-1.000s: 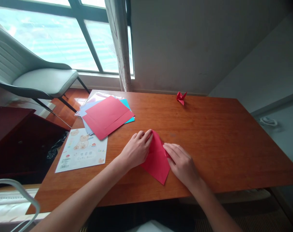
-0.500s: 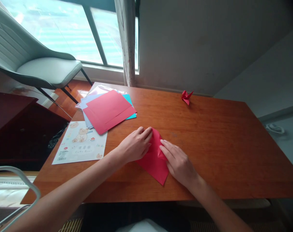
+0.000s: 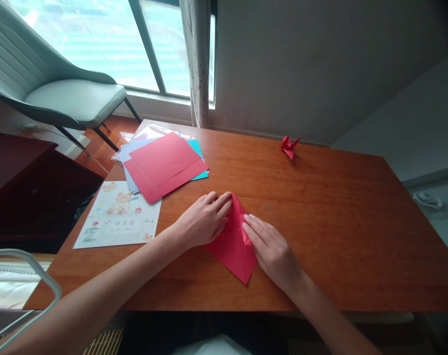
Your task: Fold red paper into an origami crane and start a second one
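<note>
A red origami paper, partly folded, lies on the table in front of me with one corner pointing toward me. My left hand is closed on its upper left part, fingertips pinching near the far corner. On the right side, my right hand grips a raised fold, its fingers held together along the flap; its thumb is mostly hidden. Further back on the table stands a finished red paper crane, apart from both hands.
Loose red sheets lie over blue and lilac paper at the table's left. Nearer me is a white bear-printed packet. The wooden table meets a wall behind. A grey chair stands by the window; a white curved frame is at lower left.
The view has shifted slightly. Both hands keep nearly the same places on the red paper, and the flap under my right fingers looks a little more folded over.
</note>
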Motion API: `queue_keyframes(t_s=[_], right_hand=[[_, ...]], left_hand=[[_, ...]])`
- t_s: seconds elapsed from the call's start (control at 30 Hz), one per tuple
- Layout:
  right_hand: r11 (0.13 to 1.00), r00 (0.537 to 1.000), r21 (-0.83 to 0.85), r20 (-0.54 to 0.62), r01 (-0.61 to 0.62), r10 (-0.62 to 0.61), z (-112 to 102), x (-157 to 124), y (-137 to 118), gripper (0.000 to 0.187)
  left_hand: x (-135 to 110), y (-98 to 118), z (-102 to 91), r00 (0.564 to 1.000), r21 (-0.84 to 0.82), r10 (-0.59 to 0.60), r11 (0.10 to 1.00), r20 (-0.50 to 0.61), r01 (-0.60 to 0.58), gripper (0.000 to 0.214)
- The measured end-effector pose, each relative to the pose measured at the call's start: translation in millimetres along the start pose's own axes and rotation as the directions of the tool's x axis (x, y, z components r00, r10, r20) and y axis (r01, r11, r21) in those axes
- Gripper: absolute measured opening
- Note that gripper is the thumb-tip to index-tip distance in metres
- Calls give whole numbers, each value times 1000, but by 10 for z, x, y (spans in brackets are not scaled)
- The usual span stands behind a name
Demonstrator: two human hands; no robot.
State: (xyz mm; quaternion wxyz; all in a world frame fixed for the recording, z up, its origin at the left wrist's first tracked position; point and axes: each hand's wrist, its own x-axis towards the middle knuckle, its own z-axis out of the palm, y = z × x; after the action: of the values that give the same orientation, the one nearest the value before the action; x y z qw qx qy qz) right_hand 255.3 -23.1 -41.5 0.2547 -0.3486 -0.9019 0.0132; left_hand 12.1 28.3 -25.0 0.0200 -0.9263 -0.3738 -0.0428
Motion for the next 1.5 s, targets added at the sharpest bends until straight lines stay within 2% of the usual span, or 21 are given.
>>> queue_keyframes(t_s=[0.4, 0.93, 1.1, 1.33, 1.43, 1.5], right_hand=[[988, 987, -21, 46, 155, -154, -52, 47, 18, 32], [984, 984, 60, 53, 166, -169, -53, 67, 79, 28], [983, 985, 96, 51, 158, -164, -55, 77, 94, 30], [985, 996, 158, 53, 63, -72, -37, 62, 71, 41], [991, 997, 124, 57, -50, 43, -16, 96, 12, 47], [983, 987, 92, 18, -159, 158, -5, 142, -29, 45]], left_hand=[[-14, -16, 41, 1000, -50, -23, 999, -3, 23, 38], [-16, -19, 47, 999, -39, -10, 999, -41, 8, 40], [-20, -12, 26, 1000, -24, -22, 999, -18, 22, 41], [-25, -9, 31, 999, -28, -28, 999, -19, 27, 40], [-22, -7, 21, 999, -21, -32, 999, -12, 32, 40], [-20, -4, 11, 999, -13, -41, 999, -9, 41, 40]])
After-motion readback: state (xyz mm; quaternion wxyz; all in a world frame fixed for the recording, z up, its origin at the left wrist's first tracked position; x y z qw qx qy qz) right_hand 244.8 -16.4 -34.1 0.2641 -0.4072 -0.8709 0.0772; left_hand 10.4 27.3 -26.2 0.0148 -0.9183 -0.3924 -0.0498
